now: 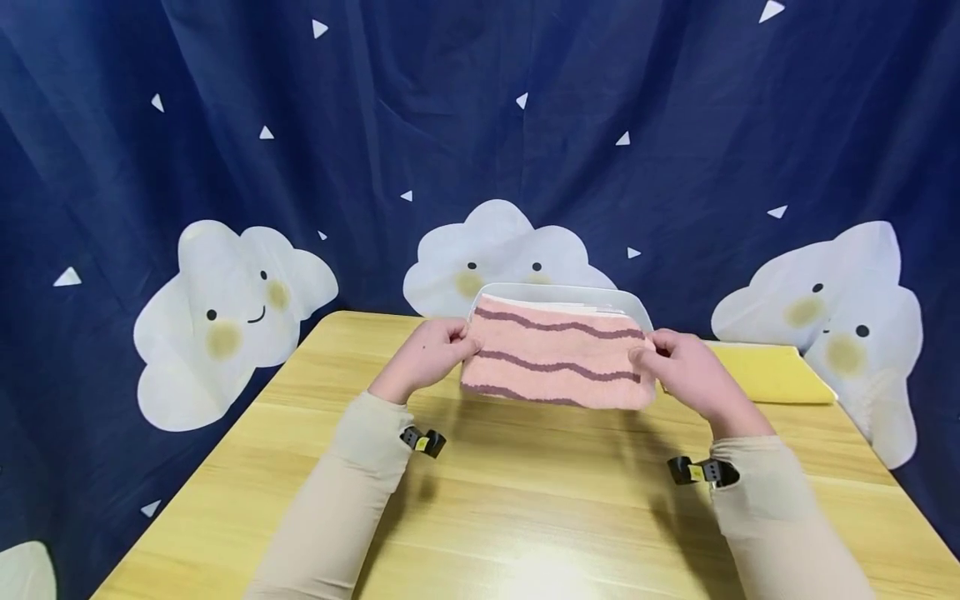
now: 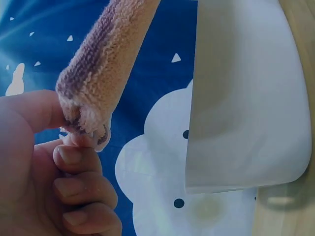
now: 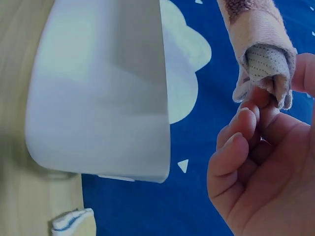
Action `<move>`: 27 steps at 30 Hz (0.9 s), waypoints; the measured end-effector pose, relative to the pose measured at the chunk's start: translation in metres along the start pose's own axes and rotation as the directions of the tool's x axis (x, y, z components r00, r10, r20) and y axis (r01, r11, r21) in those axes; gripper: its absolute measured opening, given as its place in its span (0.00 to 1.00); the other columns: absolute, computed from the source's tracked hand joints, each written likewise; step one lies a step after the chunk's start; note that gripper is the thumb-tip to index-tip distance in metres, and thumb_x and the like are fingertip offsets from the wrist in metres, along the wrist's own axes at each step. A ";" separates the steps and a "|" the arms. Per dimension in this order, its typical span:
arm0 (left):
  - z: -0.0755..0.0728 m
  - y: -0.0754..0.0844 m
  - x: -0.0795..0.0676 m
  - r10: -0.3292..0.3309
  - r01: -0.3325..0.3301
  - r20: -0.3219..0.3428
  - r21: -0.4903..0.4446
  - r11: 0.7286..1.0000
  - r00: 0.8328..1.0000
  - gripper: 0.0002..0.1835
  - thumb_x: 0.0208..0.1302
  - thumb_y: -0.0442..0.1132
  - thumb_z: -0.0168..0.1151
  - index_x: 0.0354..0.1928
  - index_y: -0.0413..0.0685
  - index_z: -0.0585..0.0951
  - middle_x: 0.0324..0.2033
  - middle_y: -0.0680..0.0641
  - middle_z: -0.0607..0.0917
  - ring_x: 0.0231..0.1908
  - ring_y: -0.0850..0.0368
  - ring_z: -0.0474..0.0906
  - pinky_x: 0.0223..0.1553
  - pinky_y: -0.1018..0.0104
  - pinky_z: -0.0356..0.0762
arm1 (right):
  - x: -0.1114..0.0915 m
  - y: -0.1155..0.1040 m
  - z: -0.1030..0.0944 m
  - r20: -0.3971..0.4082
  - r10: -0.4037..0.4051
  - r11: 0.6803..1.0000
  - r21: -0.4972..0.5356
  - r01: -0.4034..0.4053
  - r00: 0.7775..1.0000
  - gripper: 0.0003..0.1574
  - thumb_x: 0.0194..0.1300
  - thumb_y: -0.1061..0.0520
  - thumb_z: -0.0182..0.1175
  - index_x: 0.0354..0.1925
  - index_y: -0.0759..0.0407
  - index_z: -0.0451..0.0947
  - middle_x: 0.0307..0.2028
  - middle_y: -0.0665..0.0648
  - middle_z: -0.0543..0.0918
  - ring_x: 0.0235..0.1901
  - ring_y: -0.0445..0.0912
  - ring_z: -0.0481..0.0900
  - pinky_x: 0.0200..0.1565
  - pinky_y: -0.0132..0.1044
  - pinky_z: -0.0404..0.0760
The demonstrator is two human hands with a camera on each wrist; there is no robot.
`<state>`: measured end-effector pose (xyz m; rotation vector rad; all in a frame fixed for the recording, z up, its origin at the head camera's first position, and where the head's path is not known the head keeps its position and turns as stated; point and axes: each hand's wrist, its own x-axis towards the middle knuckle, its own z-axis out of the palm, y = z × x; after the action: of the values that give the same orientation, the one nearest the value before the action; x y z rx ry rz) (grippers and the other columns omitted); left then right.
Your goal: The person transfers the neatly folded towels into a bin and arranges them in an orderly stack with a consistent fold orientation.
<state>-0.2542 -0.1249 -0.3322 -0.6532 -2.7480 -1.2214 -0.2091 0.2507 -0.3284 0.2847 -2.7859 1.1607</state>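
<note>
The soft pink towel-like cloth with wavy purple stripes (image 1: 558,358) is at the centre of the head view, stretched between your hands; expect it to be light, limp, unlikely to slip and hard to damage. Your left hand (image 1: 431,354) pinches its left end and your right hand (image 1: 684,367) its right end; those folded ends seem the best hold, with every layer caught so that none droops. Behind it stands a smooth white box (image 2: 251,98), mostly covered by the cloth in the head view, so you cannot make out its contents beyond some pale edges. At right, your right hand and wrist partly cover a folded yellow cloth (image 1: 776,375) on the pale wooden table (image 1: 525,508). Both wrist views cut off the striped cloth at the top, and the small white-and-blue piece (image 3: 74,221) at lower left of the right wrist view is hard to identify.
</note>
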 end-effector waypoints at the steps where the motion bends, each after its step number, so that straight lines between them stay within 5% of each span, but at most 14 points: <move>1: -0.001 0.001 0.004 0.005 -0.005 0.004 0.009 1.000 1.000 0.19 0.67 0.48 0.60 0.21 0.51 0.70 0.18 0.53 0.67 0.19 0.57 0.63 0.23 0.64 0.58 | 0.003 0.000 -0.002 0.008 0.001 1.000 0.003 -0.001 1.000 0.19 0.72 0.45 0.57 0.33 0.58 0.80 0.37 0.57 0.79 0.31 0.51 0.72 0.30 0.40 0.71; 6: -0.003 0.003 0.022 0.019 -0.019 0.006 0.052 0.998 1.000 0.19 0.67 0.49 0.60 0.21 0.51 0.70 0.19 0.53 0.68 0.20 0.56 0.64 0.24 0.63 0.60 | 0.020 0.000 -0.013 0.047 0.024 1.000 -0.018 -0.023 0.999 0.20 0.72 0.43 0.55 0.37 0.58 0.81 0.40 0.57 0.80 0.39 0.52 0.72 0.37 0.41 0.69; 12: 0.000 0.001 0.044 0.027 -0.026 -0.001 0.113 0.993 1.000 0.19 0.67 0.47 0.59 0.19 0.52 0.70 0.19 0.53 0.68 0.22 0.55 0.65 0.25 0.63 0.62 | 0.038 0.003 -0.020 0.078 0.083 0.997 -0.003 -0.083 0.993 0.25 0.72 0.38 0.55 0.39 0.59 0.80 0.39 0.59 0.77 0.40 0.54 0.69 0.34 0.43 0.67; 21: 0.009 -0.009 0.074 -0.061 0.063 -0.014 0.155 0.986 0.998 0.21 0.68 0.48 0.59 0.19 0.52 0.66 0.17 0.54 0.63 0.22 0.56 0.63 0.25 0.64 0.59 | 0.066 0.012 -0.017 0.087 0.162 0.987 0.003 -0.163 0.983 0.28 0.70 0.38 0.57 0.48 0.60 0.80 0.53 0.62 0.77 0.51 0.57 0.69 0.49 0.49 0.68; 27: 0.017 -0.011 0.090 -0.139 0.142 -0.031 0.235 0.962 0.990 0.20 0.69 0.50 0.57 0.20 0.52 0.67 0.18 0.53 0.65 0.23 0.55 0.66 0.25 0.63 0.62 | 0.085 0.020 -0.012 0.069 0.176 0.983 -0.060 -0.172 0.982 0.27 0.70 0.40 0.57 0.50 0.61 0.80 0.51 0.63 0.79 0.50 0.57 0.70 0.49 0.49 0.70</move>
<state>-0.3385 -0.0872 -0.3317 -0.4308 -2.9065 -0.8919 -0.2961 0.2617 -0.3194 0.0818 -2.9518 1.1287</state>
